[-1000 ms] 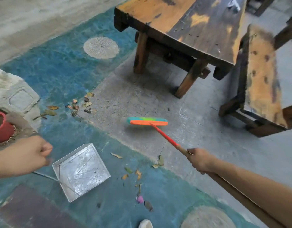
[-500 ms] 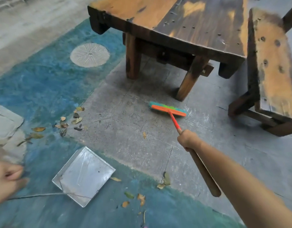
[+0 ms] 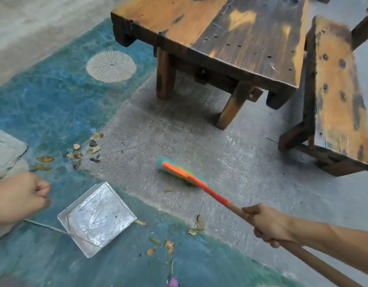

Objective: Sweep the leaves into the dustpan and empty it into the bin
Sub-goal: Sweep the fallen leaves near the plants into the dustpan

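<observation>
A square metal dustpan (image 3: 97,218) lies flat on the blue floor, and its thin wire handle runs left toward my left hand (image 3: 23,197), which is closed in a fist around it. My right hand (image 3: 268,223) grips the wooden handle of a broom. The broom's orange, green and teal head (image 3: 182,172) rests on the grey paving, right of the dustpan. One cluster of dry leaves (image 3: 83,151) lies beyond the dustpan. More leaves (image 3: 196,226) lie to its right, and others (image 3: 162,245) are scattered near its front corner. One thin leaf (image 3: 168,190) sits just in front of the broom head.
A heavy wooden table (image 3: 220,38) stands on the paving behind the broom, its near leg (image 3: 232,108) close to the broom head. A wooden bench (image 3: 340,94) stands at the right. A round stone disc (image 3: 111,66) and a stone slab (image 3: 5,150) lie on the left.
The broom head has been pulled back from near the table leg toward me and the dustpan. My left hand came back into fuller view by the dustpan handle.
</observation>
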Demonstrator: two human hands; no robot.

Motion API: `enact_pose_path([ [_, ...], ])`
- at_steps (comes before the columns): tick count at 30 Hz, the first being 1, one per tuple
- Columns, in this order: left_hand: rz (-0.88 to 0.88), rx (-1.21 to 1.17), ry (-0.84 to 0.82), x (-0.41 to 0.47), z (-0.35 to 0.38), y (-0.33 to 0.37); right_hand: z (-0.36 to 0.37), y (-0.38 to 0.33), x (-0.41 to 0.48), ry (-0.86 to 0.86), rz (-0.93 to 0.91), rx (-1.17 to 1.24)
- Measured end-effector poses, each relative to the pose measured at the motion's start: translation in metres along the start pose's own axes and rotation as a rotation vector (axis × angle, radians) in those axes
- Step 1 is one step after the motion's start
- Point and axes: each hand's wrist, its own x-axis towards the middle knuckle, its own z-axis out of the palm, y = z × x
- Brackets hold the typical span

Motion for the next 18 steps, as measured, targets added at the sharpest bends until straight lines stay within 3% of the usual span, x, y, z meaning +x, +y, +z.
enact_pose_path([
  [3,0.037,-0.122,0.026,0.000,0.000,-0.014,-0.010,-0.017,0.000,0.096,-0.083,0.009],
  [9,0.121,-0.121,0.056,-0.027,-0.005,-0.029,0.006,-0.081,0.069,0.256,-0.181,-0.379],
  [13,0.144,-0.093,-0.020,-0.051,-0.006,-0.040,0.084,-0.070,0.067,0.196,-0.141,-0.538],
  [18,0.210,-0.052,-0.051,-0.086,-0.006,-0.045,0.202,-0.001,0.011,0.131,-0.078,-0.431],
])
